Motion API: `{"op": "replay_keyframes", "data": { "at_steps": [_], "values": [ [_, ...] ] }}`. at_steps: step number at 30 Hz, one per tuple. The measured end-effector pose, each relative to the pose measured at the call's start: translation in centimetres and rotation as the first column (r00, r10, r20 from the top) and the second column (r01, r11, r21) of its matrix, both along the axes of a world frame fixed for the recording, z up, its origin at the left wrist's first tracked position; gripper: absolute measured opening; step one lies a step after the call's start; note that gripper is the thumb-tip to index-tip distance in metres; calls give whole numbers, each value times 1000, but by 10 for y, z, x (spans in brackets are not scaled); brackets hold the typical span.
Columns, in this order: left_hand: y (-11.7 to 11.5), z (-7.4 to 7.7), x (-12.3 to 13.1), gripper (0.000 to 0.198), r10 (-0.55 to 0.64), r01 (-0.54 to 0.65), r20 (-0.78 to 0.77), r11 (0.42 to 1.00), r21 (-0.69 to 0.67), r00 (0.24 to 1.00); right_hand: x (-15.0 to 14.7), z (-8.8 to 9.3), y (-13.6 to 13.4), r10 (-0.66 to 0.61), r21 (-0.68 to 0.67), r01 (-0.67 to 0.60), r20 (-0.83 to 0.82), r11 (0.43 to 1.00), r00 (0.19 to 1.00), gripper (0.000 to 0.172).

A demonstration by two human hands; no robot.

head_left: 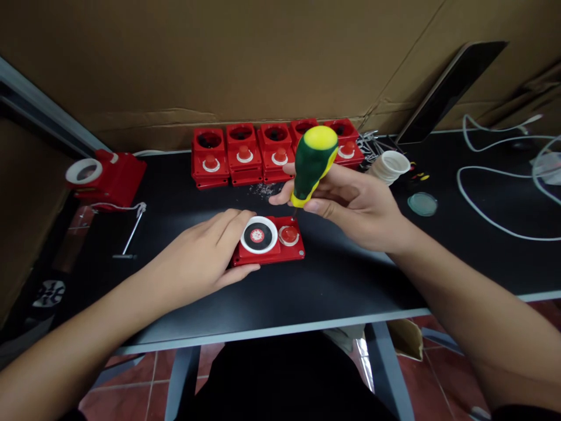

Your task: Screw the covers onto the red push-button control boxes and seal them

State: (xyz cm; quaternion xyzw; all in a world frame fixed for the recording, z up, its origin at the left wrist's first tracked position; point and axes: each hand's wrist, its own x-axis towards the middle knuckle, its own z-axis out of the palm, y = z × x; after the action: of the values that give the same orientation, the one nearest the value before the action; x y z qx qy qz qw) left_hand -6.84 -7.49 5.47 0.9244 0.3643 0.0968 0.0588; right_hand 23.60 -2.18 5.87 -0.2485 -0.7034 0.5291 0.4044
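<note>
A red device [274, 250] with a white-rimmed black disc and a red knob lies on the dark table. My left hand [204, 254] wraps round its left end, fingers behind and thumb along the front edge. Between the fingers and thumb of my right hand [357, 204] is a green and yellow screwdriver [313, 164], held upright. Its tip meets the device's back right corner, beside the knob. A screw head shows at the front right corner.
Several red housings [245, 153] line the cardboard wall. At left are another red device [120, 178] and a T-handled tool [132, 234]. At right are screws [372, 146], white cups [389, 166], a glass dish [422, 203] and a white cable [491, 229].
</note>
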Motion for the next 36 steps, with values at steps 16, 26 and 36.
{"op": "replay_keyframes", "data": {
  "at_steps": [16,26,36],
  "values": [
    [-1,-2,-2,61,-44,44,0,999,22,999,-11,-6,0,-250,201,235,54,951,967,52],
    [1,0,-1,60,-31,32,15,999,-21,999,-8,-12,2,-120,7,120,-62,993,991,22],
    [2,1,-2,59,-13,14,26,999,-42,1000,-1,-6,6,33,10,-34,28,999,999,27]
  ]
}}
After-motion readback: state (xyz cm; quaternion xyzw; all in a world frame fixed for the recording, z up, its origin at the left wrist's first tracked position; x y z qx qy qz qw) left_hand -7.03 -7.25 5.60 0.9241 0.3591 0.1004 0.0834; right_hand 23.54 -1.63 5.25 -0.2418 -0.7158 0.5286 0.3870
